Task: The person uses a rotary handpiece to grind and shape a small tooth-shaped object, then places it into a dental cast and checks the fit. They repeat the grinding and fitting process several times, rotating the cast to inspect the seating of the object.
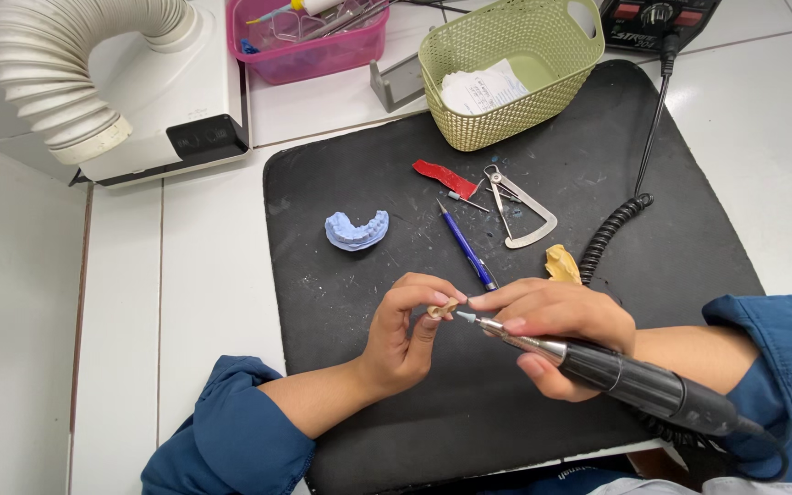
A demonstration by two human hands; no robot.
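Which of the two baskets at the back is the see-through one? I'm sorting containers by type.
The pink basket, left of the green basket. Its walls are clear-tinted, showing the tools inside; the green one is opaque with a perforated lattice and holds white paper.

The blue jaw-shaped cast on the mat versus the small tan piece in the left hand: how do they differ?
The blue cast is a full horseshoe arch; the tan piece is a small single lump, far smaller. The blue cast lies untouched on the black mat, apart from both hands; the tan piece is pinched in the left hand, with the tip of the rotary handpiece in the right hand at it. Both look like dental work pieces.
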